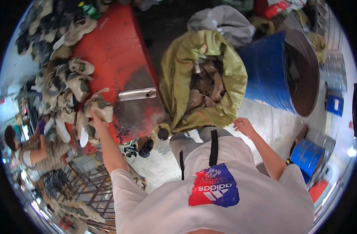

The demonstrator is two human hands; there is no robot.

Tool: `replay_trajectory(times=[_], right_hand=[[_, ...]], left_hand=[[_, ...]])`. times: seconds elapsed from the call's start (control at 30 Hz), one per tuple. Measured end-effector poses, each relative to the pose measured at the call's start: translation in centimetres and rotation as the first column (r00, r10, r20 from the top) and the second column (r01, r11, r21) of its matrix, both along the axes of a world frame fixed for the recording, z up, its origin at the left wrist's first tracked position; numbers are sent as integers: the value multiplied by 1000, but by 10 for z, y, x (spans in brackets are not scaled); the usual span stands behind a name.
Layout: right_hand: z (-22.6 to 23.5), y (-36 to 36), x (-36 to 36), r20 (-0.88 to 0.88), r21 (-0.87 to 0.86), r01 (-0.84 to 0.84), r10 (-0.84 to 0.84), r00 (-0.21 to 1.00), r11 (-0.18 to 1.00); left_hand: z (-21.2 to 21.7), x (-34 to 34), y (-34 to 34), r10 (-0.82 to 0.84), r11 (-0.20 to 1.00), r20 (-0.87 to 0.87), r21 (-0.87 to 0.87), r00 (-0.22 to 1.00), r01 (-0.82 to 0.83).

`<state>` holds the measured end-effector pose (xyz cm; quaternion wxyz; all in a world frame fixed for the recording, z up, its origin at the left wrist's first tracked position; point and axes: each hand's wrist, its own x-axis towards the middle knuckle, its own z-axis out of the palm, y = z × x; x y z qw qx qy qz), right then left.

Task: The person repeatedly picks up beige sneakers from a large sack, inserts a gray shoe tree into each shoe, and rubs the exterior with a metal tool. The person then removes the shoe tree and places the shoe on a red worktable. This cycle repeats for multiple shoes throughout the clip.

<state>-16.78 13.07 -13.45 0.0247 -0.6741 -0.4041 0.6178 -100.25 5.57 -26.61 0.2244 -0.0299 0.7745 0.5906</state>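
My left hand point(100, 121) is closed on a beige and olive shoe point(104, 110) at the left part of the red table. Beside it lies a heap of similar shoes point(78, 86), along with pale insole-shaped pieces point(62, 130). My right hand point(244, 126) is at the near right rim of an olive woven sack point(171, 84), its fingers loosely bent and apart; whether the fingertips touch the sack I cannot tell. The sack's mouth gapes, showing several brownish, shoe-shaped pieces point(203, 84) inside.
The worn red table point(112, 46) carries a metal plate point(137, 94). A large blue drum point(264, 72) lies tilted right of the sack, a grey sack point(225, 23) behind it. Dark shoes point(146, 148) sit below the table edge. At left, another person point(34, 150) works near a metal rack point(94, 191).
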Motion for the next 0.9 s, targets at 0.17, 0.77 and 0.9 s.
replay_trajectory(times=[0.17,0.77,0.9], right_hand=[[-59,25,-49,-31,114,-174,178,984,978],[-287,117,-66,639,-100,8,58,767,995],[-337,111,-36,563,109,-178,86,822,978]], left_hand=[[52,51,52,-339,824,-406,-563,849,60],[178,486,-436,107,479,792,-571,601,667],[155,497,-379,-33,661,789,-443,614,605]])
